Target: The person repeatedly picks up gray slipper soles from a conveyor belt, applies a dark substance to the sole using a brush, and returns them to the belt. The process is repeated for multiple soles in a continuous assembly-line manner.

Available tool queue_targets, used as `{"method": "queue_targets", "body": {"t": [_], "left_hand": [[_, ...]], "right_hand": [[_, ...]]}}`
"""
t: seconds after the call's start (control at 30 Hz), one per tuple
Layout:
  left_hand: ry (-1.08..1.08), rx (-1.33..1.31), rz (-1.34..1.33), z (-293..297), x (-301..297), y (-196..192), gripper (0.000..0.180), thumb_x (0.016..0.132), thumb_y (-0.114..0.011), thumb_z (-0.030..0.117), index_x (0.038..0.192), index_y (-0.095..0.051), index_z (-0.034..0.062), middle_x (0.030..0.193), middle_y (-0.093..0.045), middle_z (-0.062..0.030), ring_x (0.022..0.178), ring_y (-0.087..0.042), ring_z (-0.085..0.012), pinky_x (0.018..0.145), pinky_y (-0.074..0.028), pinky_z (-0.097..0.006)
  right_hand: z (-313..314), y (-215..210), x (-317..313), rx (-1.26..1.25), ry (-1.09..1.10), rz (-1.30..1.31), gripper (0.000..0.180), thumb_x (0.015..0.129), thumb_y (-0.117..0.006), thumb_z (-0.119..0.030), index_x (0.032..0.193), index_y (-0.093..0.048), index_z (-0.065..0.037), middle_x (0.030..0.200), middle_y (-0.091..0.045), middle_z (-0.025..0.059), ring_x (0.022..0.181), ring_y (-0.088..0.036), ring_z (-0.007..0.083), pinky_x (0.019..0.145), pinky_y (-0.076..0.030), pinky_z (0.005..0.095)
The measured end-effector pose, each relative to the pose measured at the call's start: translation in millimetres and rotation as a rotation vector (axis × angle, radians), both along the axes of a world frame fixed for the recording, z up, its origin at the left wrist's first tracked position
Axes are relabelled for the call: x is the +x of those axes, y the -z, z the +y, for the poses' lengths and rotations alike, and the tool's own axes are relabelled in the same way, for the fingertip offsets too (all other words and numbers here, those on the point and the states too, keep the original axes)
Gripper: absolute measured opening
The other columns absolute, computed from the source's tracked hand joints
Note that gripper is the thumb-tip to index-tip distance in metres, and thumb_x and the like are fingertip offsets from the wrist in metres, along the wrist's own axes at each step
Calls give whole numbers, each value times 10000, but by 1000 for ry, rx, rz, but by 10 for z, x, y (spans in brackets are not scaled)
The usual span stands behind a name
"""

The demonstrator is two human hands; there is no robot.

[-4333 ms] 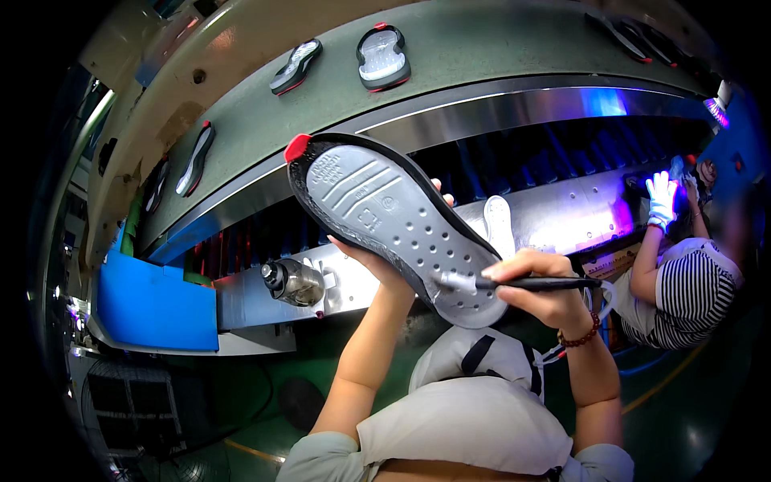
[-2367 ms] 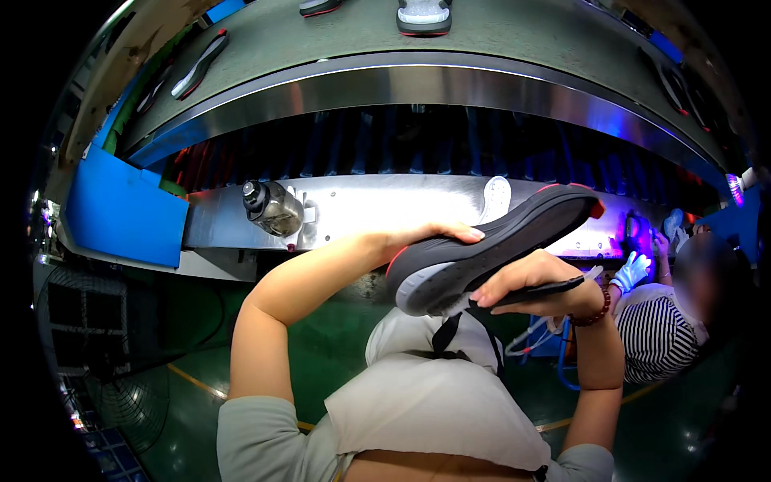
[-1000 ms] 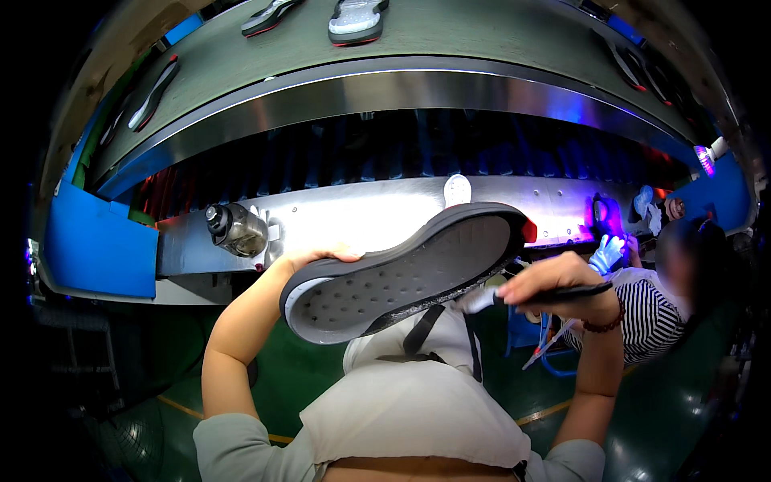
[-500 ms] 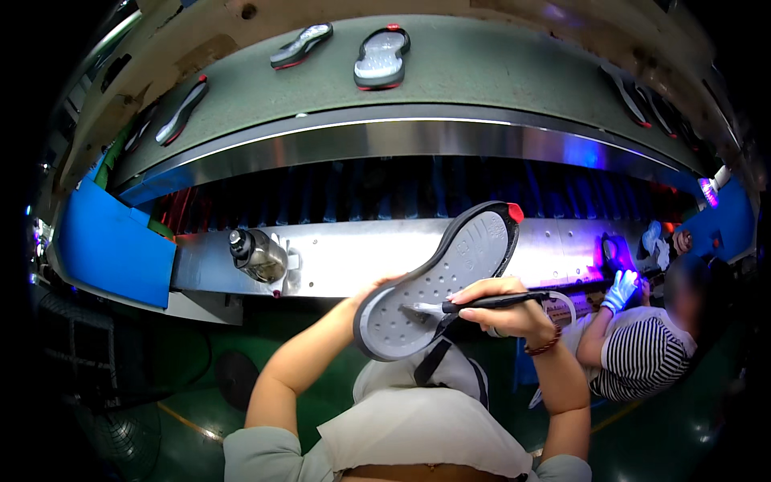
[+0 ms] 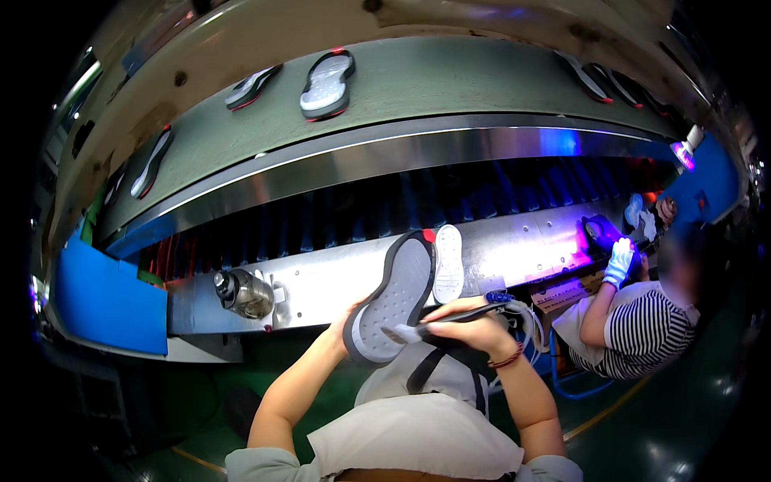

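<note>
My left hand (image 5: 344, 328) grips the edge of a grey shoe sole (image 5: 393, 281) with a black rim and a red toe tip. Most of its fingers are hidden behind the sole, which is held up with its dimpled heel toward me. In my right hand (image 5: 480, 331) is a black-handled brush (image 5: 456, 315), pinched near the bristles. Those light bristles touch the heel area of the sole. Just beyond the held sole, a white sole-shaped piece (image 5: 449, 263) lies on the steel ledge (image 5: 337, 277).
A dark-capped bottle (image 5: 247, 294) stands on the ledge's left part. Behind the ledge runs a green conveyor belt (image 5: 450, 76) carrying several soles, one (image 5: 328, 87) near the middle. At right, a person in striped sleeves (image 5: 649, 333) works with a gloved hand (image 5: 619, 263) under purple light.
The whole view has turned and shifted. The held sole is more upright, and the white piece behind it has come into sight. The brush stays against the heel area.
</note>
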State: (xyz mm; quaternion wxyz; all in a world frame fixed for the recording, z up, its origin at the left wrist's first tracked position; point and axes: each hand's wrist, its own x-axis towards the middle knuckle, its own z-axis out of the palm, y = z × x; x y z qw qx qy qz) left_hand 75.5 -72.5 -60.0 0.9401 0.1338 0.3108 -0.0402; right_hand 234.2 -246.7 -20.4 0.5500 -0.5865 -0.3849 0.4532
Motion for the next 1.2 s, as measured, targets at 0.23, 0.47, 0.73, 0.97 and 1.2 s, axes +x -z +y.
{"method": "queue_targets", "body": {"t": [0.23,0.47,0.73,0.97,1.2], "left_hand": [[-43,72,-261,51,621,-509,379,856,-444,264,1129,-517,11,1093,-574,-129,964,-574,-243,855,-452,-373],[-269,5,-784,636,2946,-1011,688,837,-348,551,1342,-247,95,1382,-257,-170,1207,-320,-399,914,-279,-621],[-97,406,-416,518,3262,-957,705,853,-367,547,1367,-184,100,1393,-242,-145,1198,-380,-327,972,-323,-432],[579,1128,-334,705,1712,344,442,809,-580,348,1142,-504,67,988,-561,-36,898,-541,-146,799,-443,-303],[1564,1596,531,89,-929,1549,463,744,-535,337,1050,-566,-10,1078,-565,-204,995,-551,-307,827,-426,-431]], "right_hand": [[-943,547,406,518,953,562,175,824,-547,-59,984,-554,12,967,-581,126,703,-506,128,602,-408,220],[-1206,937,-42,328,1039,747,147,831,-545,-75,970,-545,-27,899,-586,88,657,-522,126,562,-421,231],[-1108,949,-106,339,1022,760,156,818,-547,-45,966,-542,4,927,-600,119,655,-524,126,570,-421,234],[-832,1055,-2,215,874,759,153,822,-543,-58,969,-555,-19,891,-598,88,664,-525,131,572,-418,240],[-479,1796,279,96,456,931,375,844,-534,-145,1163,-468,40,1067,-574,142,897,-555,208,662,-465,291]]}}
